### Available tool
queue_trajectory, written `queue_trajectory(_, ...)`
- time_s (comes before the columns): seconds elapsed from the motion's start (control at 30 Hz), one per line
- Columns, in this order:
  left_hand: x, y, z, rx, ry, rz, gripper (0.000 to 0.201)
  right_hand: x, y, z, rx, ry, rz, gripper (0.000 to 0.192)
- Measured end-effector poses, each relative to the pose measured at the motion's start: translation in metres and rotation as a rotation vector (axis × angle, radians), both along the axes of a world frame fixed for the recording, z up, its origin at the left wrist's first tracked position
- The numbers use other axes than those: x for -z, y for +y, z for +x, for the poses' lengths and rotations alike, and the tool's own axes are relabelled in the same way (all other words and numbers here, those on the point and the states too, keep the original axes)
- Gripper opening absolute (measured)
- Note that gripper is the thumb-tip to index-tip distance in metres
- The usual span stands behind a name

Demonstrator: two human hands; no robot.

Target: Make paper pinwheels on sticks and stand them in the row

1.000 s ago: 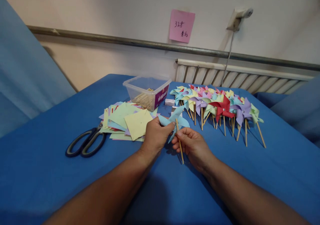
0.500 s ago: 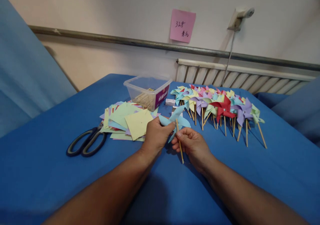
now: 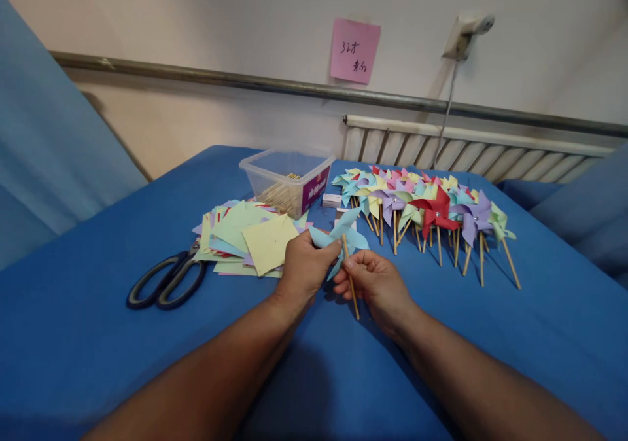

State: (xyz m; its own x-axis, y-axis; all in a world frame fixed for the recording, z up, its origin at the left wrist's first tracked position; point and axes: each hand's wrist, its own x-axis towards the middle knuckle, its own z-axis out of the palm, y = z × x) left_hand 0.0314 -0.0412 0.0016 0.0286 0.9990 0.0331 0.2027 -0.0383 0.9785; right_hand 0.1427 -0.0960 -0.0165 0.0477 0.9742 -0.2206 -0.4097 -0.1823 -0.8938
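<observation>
A light blue paper pinwheel (image 3: pixel 343 233) is held up over the blue table (image 3: pixel 88 349), at its middle. My left hand (image 3: pixel 305 267) pinches the pinwheel's paper blades from the left. My right hand (image 3: pixel 375 285) grips its thin wooden stick (image 3: pixel 351 285), which points down toward me. A pile of coloured paper squares (image 3: pixel 248 237) lies just left of my left hand. To the right, a row of several finished pinwheels (image 3: pixel 426 211) in mixed colours lies on the cloth.
Black-handled scissors (image 3: pixel 167 279) lie on the left. A clear plastic box (image 3: pixel 287 180) with wooden sticks stands behind the paper pile, with a small white box (image 3: pixel 332 200) beside it. A pink note (image 3: pixel 354 50) hangs on the wall above a metal rail and radiator.
Both hands keep their hold on the blue pinwheel and barely move. The view has shifted slightly.
</observation>
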Motion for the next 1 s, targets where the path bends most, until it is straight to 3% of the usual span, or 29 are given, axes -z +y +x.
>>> queue_trajectory(0.47, -0.0026, -0.0001, 0.0009, -0.04, 0.033, 0.011, 0.025, 0.0, 0.0017, -0.0004, 0.023, -0.031, -0.003, 0.046)
queue_trajectory(0.73, -0.0008, 0.0, -0.0006, -0.015, -0.017, 0.013, 0.028, 0.001, 0.0011, 0.0033, -0.047, 0.078, 0.022, 0.034)
queue_trajectory(1.0, -0.0018, -0.0001, -0.0003, 0.009, -0.079, -0.02, 0.027, 0.0, 0.0016, 0.0039, -0.03, 0.054, 0.018, 0.034)
